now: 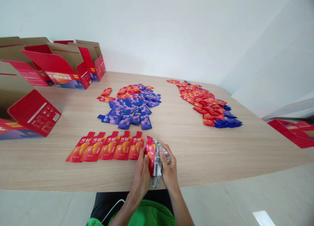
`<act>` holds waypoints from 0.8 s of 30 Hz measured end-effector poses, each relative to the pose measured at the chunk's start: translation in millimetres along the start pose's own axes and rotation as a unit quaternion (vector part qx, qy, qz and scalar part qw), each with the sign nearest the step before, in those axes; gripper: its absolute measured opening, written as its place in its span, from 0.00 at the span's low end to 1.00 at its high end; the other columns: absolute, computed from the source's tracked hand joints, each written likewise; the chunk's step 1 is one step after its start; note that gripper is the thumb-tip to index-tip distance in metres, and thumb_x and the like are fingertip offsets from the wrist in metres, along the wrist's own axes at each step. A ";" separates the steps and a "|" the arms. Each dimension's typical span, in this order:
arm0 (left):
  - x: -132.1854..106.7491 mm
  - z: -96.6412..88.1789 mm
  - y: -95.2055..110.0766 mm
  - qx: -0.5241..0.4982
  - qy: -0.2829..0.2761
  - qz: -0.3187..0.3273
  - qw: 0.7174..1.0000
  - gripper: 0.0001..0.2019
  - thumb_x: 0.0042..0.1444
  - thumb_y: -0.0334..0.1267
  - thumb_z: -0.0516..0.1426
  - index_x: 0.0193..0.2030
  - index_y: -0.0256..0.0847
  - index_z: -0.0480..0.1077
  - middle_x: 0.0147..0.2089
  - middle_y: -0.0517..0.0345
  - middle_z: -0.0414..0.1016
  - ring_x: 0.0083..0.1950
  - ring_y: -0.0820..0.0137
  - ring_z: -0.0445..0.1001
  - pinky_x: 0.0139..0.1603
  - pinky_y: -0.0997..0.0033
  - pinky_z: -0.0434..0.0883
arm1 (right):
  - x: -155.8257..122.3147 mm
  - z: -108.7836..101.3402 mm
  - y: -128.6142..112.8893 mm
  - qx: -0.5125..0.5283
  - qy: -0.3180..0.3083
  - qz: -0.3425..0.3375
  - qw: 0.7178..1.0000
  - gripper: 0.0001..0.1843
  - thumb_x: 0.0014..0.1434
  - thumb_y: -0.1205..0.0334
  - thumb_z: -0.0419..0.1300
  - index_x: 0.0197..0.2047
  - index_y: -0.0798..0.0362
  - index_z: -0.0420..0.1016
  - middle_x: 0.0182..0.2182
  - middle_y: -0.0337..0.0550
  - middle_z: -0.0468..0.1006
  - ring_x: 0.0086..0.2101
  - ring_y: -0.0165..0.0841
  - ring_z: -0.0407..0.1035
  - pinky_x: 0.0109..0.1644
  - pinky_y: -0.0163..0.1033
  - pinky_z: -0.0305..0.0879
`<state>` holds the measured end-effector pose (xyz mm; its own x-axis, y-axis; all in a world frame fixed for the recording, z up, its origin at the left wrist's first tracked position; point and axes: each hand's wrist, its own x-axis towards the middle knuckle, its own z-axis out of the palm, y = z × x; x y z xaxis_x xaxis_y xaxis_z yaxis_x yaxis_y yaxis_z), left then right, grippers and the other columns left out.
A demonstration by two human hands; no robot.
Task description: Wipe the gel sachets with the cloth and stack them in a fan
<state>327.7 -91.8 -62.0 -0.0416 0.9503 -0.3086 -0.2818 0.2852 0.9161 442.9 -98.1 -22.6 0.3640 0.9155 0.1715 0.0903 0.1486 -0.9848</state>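
- Table (245, 154): bare room opens right of the hands, near edge close below!
- Boxes (61, 61) crowd the left, flaps up.
- Right pile (203, 102) well apart; middle pile (132, 103) beyond the row (108, 147).
- Left hand (141, 170), right hand (170, 170) together, clamped on red pouch (150, 154) and striped wad (159, 164), just beside the row!

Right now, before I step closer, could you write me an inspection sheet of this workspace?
Surface: pale wood-grain table.
Job's things: bundle with a red printed face and grey-white layered side, in hand; row of five flat red pouches lying to its left.
Clutter: two loose heaps of red and blue-purple pouches, one mid-table, one further right.
Grippers: none, bare hands; right hand grips the bundle, left hand touches its red face.
Cables: thin white cord by the lap.
Surroundings: open red cardboard boxes at left; white wall behind.
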 end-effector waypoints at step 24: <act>-20.3 -23.3 36.1 0.090 0.015 0.121 0.989 0.39 0.67 0.71 0.53 0.71 0.43 0.71 0.85 0.44 0.53 0.88 0.49 0.40 0.86 0.45 0.43 | -14.6 38.9 -25.4 0.011 -0.095 -0.085 0.992 0.15 0.76 0.49 0.61 0.58 0.44 0.83 0.51 0.47 0.82 0.54 0.42 0.78 0.59 0.44 0.75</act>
<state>296.0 -103.6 -28.6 -0.1158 0.9900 -0.0805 -0.0860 0.0708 0.9938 399.2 -100.7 -1.1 0.1639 0.9303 0.3281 0.1149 0.3123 -0.9430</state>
